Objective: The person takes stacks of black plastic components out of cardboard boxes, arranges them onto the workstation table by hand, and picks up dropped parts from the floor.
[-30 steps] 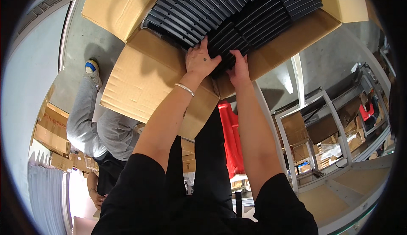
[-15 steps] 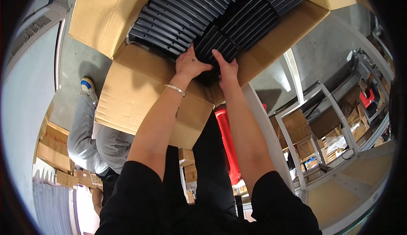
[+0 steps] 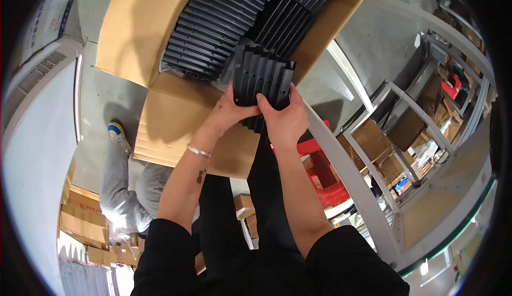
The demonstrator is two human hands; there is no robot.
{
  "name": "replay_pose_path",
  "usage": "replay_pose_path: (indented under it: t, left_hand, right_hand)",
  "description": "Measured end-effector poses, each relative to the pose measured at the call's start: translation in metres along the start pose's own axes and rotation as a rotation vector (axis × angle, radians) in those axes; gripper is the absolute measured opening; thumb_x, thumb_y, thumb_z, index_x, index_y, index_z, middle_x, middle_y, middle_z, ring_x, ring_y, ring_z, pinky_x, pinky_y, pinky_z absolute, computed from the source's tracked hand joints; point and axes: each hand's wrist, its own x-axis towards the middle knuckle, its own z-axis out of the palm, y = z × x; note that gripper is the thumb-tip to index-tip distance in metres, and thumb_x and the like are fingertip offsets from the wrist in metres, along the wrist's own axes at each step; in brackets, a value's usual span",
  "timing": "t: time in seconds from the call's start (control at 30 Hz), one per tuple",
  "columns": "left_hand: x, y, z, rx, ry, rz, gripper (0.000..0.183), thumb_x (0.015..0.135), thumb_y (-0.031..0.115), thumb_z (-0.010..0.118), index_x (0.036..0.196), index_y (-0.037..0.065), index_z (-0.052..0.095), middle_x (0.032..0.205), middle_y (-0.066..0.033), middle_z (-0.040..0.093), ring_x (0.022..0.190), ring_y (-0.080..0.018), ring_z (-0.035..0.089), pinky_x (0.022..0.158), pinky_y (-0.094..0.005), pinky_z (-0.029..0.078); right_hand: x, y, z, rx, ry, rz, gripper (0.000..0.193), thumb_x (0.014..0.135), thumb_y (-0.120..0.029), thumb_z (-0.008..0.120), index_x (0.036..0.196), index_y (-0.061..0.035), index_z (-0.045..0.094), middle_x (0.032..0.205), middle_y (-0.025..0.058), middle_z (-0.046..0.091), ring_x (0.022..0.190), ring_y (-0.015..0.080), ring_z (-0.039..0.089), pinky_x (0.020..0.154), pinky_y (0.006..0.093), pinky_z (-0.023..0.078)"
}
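Between my two hands is a stack of black ridged strips (image 3: 261,77) with small holes, raised over the near corner of an open cardboard box (image 3: 192,122). My left hand (image 3: 233,110) is closed on the stack's left side, its thumb across the lower end. My right hand (image 3: 285,115) grips the right side, thumb on the front. Rows of similar black strips (image 3: 218,24) fill the box behind. Clear plastic wrap (image 3: 230,66) shows in the gap beside them.
A red plastic stool or crate (image 3: 325,181) stands right of my legs, beside a pale metal frame (image 3: 352,189). At left, a person in grey trousers (image 3: 117,184) is close to the box. Stacked cartons (image 3: 82,221) lie behind, near a white panel (image 3: 40,120).
My hands have lifted the stack of black strips up out of the box corner toward me and tilted it. The view has shifted, showing more of the red plastic piece.
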Motion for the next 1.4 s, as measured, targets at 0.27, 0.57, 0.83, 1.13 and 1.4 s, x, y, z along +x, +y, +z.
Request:
replay_pose_path:
  t: [0.27,0.57,0.83,1.13,1.4]
  left_hand:
    - [-0.186,0.195,0.072,0.511,0.279,0.394,0.074,0.061,0.012,0.076,0.122,0.001,0.037,0.102,-0.0119,0.06,0.092,-0.0196,0.059,0.08,-0.0316,0.047]
    - [-0.424,0.369,0.293,1.395,0.54,1.179,0.104,0.049,0.02,0.082,0.134,-0.003,0.027,0.138,-0.0216,0.023,0.125,-0.0384,0.03,0.101,-0.0435,0.03]
    - [-0.501,0.369,0.477,1.799,0.029,1.455,0.058,0.088,0.043,0.045,0.133,0.006,0.037,0.126,-0.0227,0.037,0.112,-0.0388,0.039,0.095,-0.0429,0.03]
    - [-0.35,0.323,0.646,1.21,-0.797,0.635,0.077,0.072,0.017,0.069,0.136,0.007,0.028,0.121,-0.0099,0.047,0.111,-0.0207,0.046,0.097,-0.0327,0.033]
    - [-0.217,0.285,0.76,1.165,-0.698,-0.14,0.044,0.08,0.016,0.061,0.118,-0.002,0.049,0.107,-0.0106,0.06,0.093,-0.0197,0.06,0.082,-0.0307,0.049]
  right_hand:
    - [-0.098,-0.104,-0.167,0.47,0.091,-0.218,0.063,0.059,-0.02,0.074,0.115,-0.0022,0.052,0.106,0.0145,0.059,0.091,0.0282,0.062,0.075,0.0342,0.05]
    - [-0.189,-0.134,-0.414,1.719,0.051,-0.439,0.048,0.066,-0.009,0.074,0.106,0.0019,0.05,0.097,0.0039,0.056,0.09,0.0099,0.051,0.082,0.0258,0.044]
    - [-0.203,-0.008,-0.536,2.251,0.136,-0.565,0.048,0.076,-0.016,0.068,0.116,-0.0001,0.048,0.105,0.0051,0.056,0.097,0.0122,0.051,0.087,0.0277,0.042]
    - [-0.141,0.185,-0.566,2.303,0.338,-0.398,0.04,0.079,-0.015,0.065,0.112,0.0007,0.049,0.103,0.0051,0.058,0.096,0.0127,0.054,0.087,0.0286,0.043]
    - [-0.047,0.284,-0.581,2.372,0.444,-0.288,0.029,0.079,-0.008,0.059,0.107,-0.002,0.051,0.097,0.0033,0.059,0.089,0.0115,0.055,0.081,0.0282,0.045]
